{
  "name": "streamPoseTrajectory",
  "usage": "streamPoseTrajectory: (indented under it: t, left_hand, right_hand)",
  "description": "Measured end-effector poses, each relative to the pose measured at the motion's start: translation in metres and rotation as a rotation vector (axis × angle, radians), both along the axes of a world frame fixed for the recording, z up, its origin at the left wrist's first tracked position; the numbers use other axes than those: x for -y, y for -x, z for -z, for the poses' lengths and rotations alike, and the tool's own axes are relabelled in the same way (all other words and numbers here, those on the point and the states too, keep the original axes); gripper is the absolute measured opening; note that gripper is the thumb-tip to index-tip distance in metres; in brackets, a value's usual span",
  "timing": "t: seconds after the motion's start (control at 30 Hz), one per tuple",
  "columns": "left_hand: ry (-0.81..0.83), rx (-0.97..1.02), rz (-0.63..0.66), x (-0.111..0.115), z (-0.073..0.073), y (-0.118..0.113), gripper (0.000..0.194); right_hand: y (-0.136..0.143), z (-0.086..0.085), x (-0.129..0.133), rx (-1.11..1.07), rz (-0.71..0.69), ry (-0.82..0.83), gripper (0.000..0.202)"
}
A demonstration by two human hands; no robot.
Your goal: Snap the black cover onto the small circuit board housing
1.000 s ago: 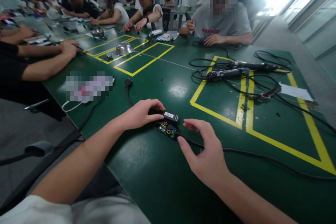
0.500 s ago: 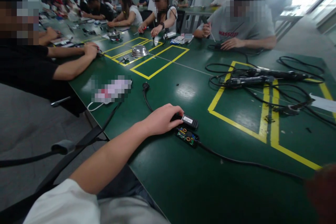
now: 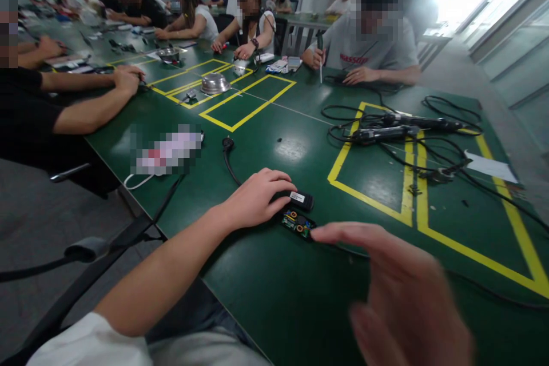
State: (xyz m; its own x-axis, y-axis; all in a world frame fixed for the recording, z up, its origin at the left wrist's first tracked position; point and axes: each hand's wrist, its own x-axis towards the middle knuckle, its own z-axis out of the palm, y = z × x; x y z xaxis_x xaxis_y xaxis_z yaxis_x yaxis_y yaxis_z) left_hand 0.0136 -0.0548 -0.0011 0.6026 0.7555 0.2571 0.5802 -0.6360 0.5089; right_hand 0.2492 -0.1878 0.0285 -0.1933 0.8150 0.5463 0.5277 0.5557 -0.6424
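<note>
My left hand (image 3: 257, 199) rests on the table with its thumb and fingers closed around the near end of a black plastic casing cover (image 3: 303, 201) that bears a white label. Right beside the cover lies the other casing half, with an exposed circuit board (image 3: 295, 223) showing copper coils and coloured parts. From the lower right reaches my right hand (image 3: 412, 280), partly blurred, thumb and index finger apart and nothing between them. Its index fingertip appears at the board's right end, where a black cable (image 3: 349, 250) runs out. Another black cable leads to a plug (image 3: 228, 144).
Black tool-like handles (image 3: 386, 134) with coiled cables lie right of centre, over yellow tape (image 3: 369, 206). A metal bowl (image 3: 215, 84) and a blurred-out pinkish item (image 3: 169, 151) are on the green table. Opposite, a person (image 3: 364, 51) holds a screwdriver; others sit around.
My right hand has come in from the lower right, up to the circuit board. My left hand stays at the casing cover. The whole view has shifted slightly.
</note>
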Motion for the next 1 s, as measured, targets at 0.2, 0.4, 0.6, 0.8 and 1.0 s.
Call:
streamPoseTrajectory:
  t: [0.2, 0.4, 0.6, 0.8, 1.0]
  left_hand:
    - [0.072, -0.060, -0.032, -0.004, 0.003, 0.001, 0.024]
    - [0.124, 0.001, -0.085, -0.008, 0.003, 0.001, 0.025]
    - [0.153, 0.035, -0.050, -0.010, 0.001, 0.003, 0.024]
    - [0.256, 0.150, 0.097, -0.001, -0.019, 0.018, 0.030]
    - [0.310, 0.040, 0.187, 0.004, -0.028, 0.018, 0.024]
  right_hand:
    - [-0.011, 0.043, -0.048, 0.243, 0.212, -0.016, 0.015]
    - [-0.016, 0.065, -0.046, 0.257, 0.186, 0.092, 0.019]
    - [-0.010, 0.060, -0.045, 0.292, 0.124, 0.126, 0.020]
    - [-0.009, 0.061, -0.042, 0.222, 0.131, 0.160, 0.049]
    - [-0.007, 0.057, -0.046, 0.287, 0.036, 0.184, 0.033]
